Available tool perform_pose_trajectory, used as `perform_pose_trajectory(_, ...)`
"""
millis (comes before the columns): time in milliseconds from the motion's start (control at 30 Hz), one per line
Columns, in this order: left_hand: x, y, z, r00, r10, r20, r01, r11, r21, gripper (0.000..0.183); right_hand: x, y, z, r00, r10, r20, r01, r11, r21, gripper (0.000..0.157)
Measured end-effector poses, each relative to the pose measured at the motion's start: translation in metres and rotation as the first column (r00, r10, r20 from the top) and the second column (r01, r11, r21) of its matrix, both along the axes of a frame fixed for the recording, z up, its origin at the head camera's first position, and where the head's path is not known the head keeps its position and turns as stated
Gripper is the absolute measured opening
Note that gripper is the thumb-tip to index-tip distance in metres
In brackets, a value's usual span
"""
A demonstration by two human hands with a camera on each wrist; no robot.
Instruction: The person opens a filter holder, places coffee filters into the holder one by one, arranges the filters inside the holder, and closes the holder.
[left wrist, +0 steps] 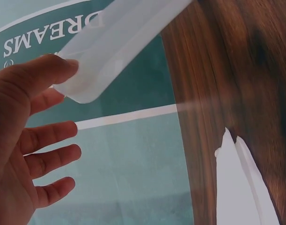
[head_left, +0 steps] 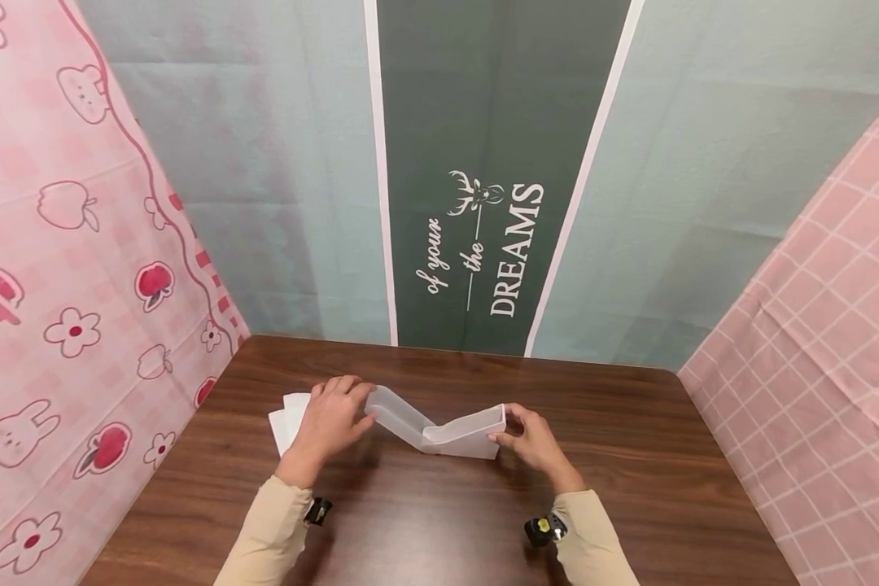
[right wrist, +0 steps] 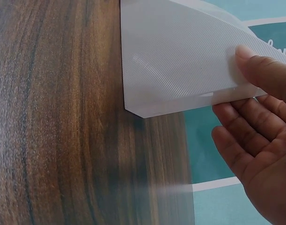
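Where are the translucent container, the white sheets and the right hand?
Translucent container (head_left: 432,440): head view, where its two parts meet.
White sheets (left wrist: 235,187): left wrist view, face of one sheet.
Right hand (head_left: 536,443): head view, back of the hand.

finely ribbed plastic case (right wrist: 175,61), softly glossy wood-grain tabletop (head_left: 432,529), creased matt cloth backdrop (head_left: 264,163), paper-like sheets (left wrist: 236,187)

Two grips (head_left: 331,419) (head_left: 536,443), one case (head_left: 472,443), two papers (left wrist: 234,187) show.
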State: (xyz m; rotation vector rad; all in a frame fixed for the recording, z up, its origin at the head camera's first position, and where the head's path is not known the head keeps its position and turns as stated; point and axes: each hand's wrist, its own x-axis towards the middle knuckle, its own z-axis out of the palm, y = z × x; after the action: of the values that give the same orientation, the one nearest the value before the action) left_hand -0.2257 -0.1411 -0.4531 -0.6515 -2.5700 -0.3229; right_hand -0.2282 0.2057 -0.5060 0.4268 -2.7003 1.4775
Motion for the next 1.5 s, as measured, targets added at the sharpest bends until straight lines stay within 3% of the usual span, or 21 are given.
perform_pose_trajectory(200, -0.002, -0.009, -0.002, 1.0, 0.0, 0.01, -0.001, 1.0, 0.018, 0.042, 0.0, 0.0, 0.0, 1.0, -0.002, 0.002, 0.002, 1.0, 0.003, 0.035)
perform_pose_trajectory(600, -0.01, -0.022, -0.008, 0.995, 0.009, 0.102, -0.01, 1.0, 0.012, 0.05, 0.0, -0.001, 0.001, 1.0, -0.008, -0.019, 0.008, 1.0, 0.01, 0.035)
perform_pose_trajectory(933, -0.018, -0.035, -0.027, 0.995, 0.051, 0.088, -0.053, 0.998, 0.022, 0.038, 0.001, -0.001, 0.001, 1.0, 0.008, -0.02, -0.008, 1.0, 0.013, 0.036)
perform_pose_trajectory(1500, -0.029, -0.047, -0.05, 0.967, 0.144, 0.208, -0.132, 0.989, -0.07, 0.036, 0.0, 0.0, -0.001, 1.0, 0.003, -0.026, -0.003, 1.0, 0.017, 0.037)
